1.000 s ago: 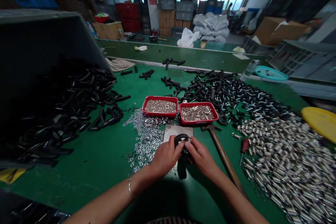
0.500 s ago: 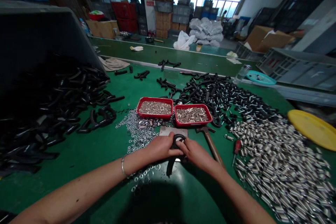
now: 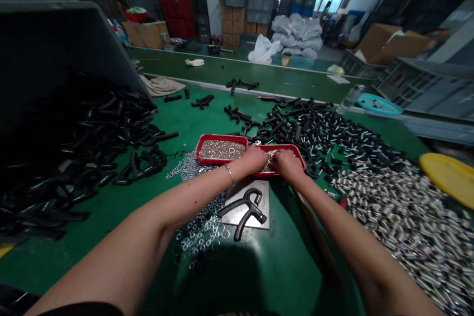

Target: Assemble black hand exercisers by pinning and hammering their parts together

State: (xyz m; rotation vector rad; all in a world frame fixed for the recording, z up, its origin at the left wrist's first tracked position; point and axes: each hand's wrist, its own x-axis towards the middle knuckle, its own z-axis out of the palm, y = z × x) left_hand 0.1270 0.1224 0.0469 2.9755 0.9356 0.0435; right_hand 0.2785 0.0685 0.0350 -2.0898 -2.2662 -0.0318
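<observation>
A broad green tabletop [image 3: 289, 266] spreads beneath both hands. Well off to the left of the fingers, a large dark grey crate [image 3: 59, 6] lies tipped, with curved black plastic pieces [image 3: 128, 128] heaped inside and at its mouth. To the right, well apart from the fingers, is a wide pile of shiny silver metal coils [image 3: 414, 227]; beyond the fingertips and toward the right lies a pile of black parts with silver shafts [image 3: 326, 133]. A round yellow plastic lid [image 3: 448, 177] sits at the far right.

A brown-handled hammer [image 3: 316, 229] lies under the right forearm, partly hidden. Both hands are at the right-hand red plastic tray [image 3: 285, 146]. The left hand [image 3: 255, 158] comes over its left side, fingers bunched; the right hand [image 3: 291, 165] dips in beside it, fingers curled downward. Whether either hand pinches anything is too small to tell. The left-hand red plastic tray [image 3: 222, 161], full of tiny metal pieces, stands just left of the left fingers.

Nearer the wearer than the fingers, a flat grey metal plate [image 3: 235, 192] bears a black forked handle assembly [image 3: 252, 207], untouched, one leg reaching past the plate's edge. Loose silver rings [image 3: 200, 232] lie left of it. Small silver pins [image 3: 272, 154] show between the hands.
</observation>
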